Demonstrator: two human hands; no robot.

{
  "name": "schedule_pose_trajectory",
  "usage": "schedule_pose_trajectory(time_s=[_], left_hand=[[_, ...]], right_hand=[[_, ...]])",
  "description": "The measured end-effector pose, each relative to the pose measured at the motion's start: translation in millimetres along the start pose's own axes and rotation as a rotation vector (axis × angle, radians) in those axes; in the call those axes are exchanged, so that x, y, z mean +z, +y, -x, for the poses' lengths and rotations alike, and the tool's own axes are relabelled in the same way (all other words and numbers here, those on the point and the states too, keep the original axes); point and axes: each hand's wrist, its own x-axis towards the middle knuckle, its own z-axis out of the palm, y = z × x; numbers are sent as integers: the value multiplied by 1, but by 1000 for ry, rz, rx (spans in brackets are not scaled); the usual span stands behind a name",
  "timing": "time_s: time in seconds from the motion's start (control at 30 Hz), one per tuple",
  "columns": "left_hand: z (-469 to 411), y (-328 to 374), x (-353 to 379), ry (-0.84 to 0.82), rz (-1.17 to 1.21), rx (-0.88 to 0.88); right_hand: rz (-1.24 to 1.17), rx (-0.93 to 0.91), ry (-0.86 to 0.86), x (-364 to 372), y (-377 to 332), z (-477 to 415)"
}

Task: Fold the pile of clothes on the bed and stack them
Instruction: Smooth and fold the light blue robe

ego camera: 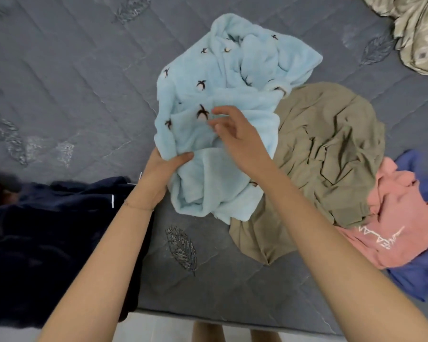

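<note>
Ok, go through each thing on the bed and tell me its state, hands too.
light blue fleece: crumpled, unfolded, held at its near edge
left hand: grips the fleece
right hand: fingers loose, over the fleece, holding nothing
olive garment: crumpled, unfolded
pink top: crumpled, lying on the blue garment
blue garment: mostly covered by the pink top
navy garment: lying apart, fold unclear
beige cloth: bunched up

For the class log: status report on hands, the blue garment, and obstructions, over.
Left hand grips light blue garment at near edge. Right hand open over it, contact unclear. Garment crumpled, unfolded. Olive garment partly under its right side.
</note>
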Motion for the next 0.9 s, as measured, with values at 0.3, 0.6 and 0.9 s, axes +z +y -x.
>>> schedule_pose_trajectory(time_s=[0.3,0.6,0.9], left_hand=[[-23,-14,-48,172,-259,-70],[-23,-37,-1,75,-1115,547],[-41,-83,-11,78,-1201,223]], right_hand=[[648,-19,156,6,54,1],[703,34,85,21,70,-5],[663,-16,47,18,87,-22]])
